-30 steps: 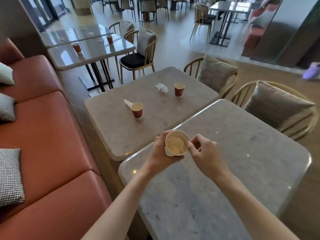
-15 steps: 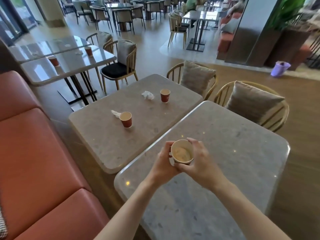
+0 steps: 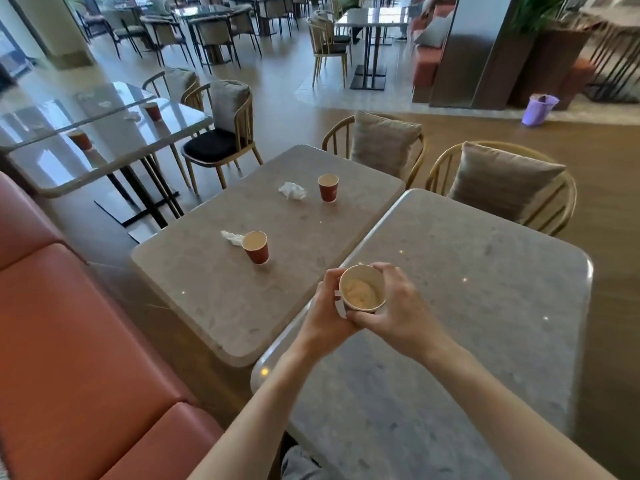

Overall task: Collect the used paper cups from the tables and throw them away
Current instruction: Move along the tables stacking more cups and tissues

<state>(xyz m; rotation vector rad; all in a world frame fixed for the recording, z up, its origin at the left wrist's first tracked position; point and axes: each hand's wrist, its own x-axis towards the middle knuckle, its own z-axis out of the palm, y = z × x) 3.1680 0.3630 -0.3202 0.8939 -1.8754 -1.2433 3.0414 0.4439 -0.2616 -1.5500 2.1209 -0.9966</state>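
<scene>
Both hands hold one used paper cup [image 3: 361, 289] above the near marble table [image 3: 485, 306]. My left hand [image 3: 323, 317] grips it from the left and below. My right hand [image 3: 401, 310] wraps its fingers round the right side. Crumpled tissue seems to lie inside the cup. Two red paper cups stand on the neighbouring table [image 3: 214, 292]: one near [image 3: 256, 247], one farther [image 3: 328, 187]. Two more red cups [image 3: 80, 140] [image 3: 152, 111] stand on the glossy tables at the far left.
Crumpled napkins [image 3: 292, 191] [image 3: 232, 237] lie beside the two red cups. An orange bench [image 3: 69, 341] runs along the left. Cushioned chairs [image 3: 502, 181] [image 3: 381, 143] line the tables' far side. A purple bin [image 3: 535, 109] stands on the floor at the far right.
My right hand closed round the cup that the left hand was holding alone. The view lifted and turned right, bringing the purple bin further into sight.
</scene>
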